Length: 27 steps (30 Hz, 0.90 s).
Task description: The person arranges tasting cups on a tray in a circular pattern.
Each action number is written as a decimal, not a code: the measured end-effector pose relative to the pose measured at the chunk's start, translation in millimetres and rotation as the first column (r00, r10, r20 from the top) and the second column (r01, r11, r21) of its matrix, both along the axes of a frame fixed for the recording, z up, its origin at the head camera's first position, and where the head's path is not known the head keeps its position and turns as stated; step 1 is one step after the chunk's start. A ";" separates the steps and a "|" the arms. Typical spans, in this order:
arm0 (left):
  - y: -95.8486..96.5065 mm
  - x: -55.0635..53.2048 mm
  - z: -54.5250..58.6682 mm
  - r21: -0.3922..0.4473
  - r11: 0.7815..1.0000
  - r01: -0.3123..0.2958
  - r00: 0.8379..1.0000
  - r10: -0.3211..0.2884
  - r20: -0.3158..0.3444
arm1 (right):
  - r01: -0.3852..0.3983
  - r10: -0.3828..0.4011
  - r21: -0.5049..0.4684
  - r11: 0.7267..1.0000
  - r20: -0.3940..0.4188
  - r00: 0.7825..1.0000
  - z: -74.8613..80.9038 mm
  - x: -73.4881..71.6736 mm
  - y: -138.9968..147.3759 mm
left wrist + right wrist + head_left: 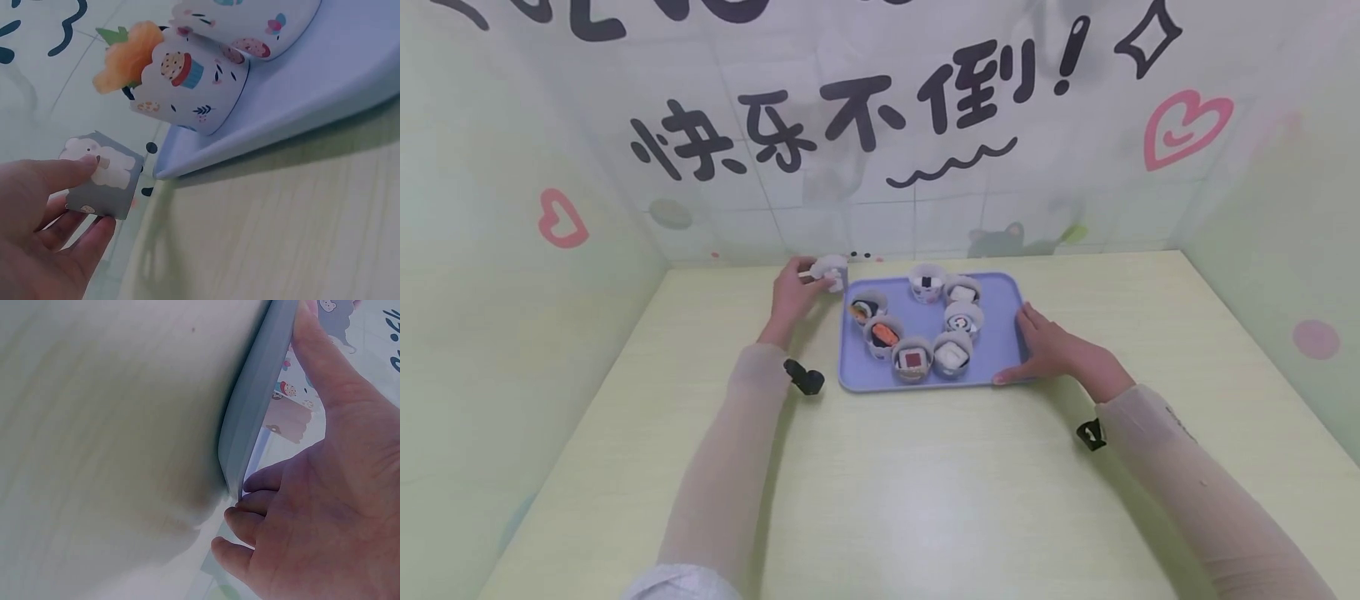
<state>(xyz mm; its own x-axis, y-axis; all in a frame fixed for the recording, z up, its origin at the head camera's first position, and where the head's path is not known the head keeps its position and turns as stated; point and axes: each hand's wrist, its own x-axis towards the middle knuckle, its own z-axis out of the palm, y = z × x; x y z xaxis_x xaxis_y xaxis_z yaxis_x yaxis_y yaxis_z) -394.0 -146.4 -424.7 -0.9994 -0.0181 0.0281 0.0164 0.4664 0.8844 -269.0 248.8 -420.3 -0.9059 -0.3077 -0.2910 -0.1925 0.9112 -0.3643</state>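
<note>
My left hand (793, 300) holds a small grey paper cup (115, 195) with white bear pictures, just off the back-left corner of a blue-purple tray (997, 329). Its thumb presses the cup's side, with fingers beneath. On the tray stand several printed paper cups holding sushi pieces: one topped with orange (884, 335), one with a red square centre (913, 360), one white piece (952, 356) and others curving toward the back. At the tray's right end, my right hand (1054, 346) grips the near corner, thumb along the front rim, fingers at the right edge.
The tray rests on a pale wooden table (880, 475) near its back edge. Behind it rises a white wall (820, 217) with black lettering and cartoon prints. Green side walls (490, 333) flank the table. A black wrist mount (805, 379) is on the left sleeve.
</note>
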 end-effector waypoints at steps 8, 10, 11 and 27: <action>19.4 -6.0 -4.8 -0.051 0.985 0.162 0.987 -0.161 0.014 | -0.007 0.007 -0.005 1.000 -0.003 1.000 -2.3 -1.4 -1.4; 21.9 -7.3 -6.1 -0.085 0.977 0.197 0.980 -0.194 0.044 | -0.009 0.009 -0.006 1.000 -0.003 1.000 -2.8 -1.6 -2.1; 22.8 -8.2 -6.9 -0.103 0.970 0.222 0.974 -0.216 0.060 | -0.011 0.011 -0.006 1.000 -0.004 1.000 -2.9 -1.5 -2.5; 26.9 -8.1 -10.2 -0.099 0.879 0.466 0.884 -0.460 0.078 | -0.019 0.019 0.000 1.000 -0.001 1.000 -1.2 -4.0 -6.1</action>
<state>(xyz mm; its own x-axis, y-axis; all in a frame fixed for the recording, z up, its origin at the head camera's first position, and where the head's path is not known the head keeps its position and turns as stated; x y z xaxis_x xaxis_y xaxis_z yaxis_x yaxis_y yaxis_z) -402.2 -119.6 -434.8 -0.8930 0.4474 -0.0485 0.2116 0.5126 0.8322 -273.0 242.7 -421.6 -0.9000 -0.3252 -0.2903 -0.2102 0.9071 -0.3645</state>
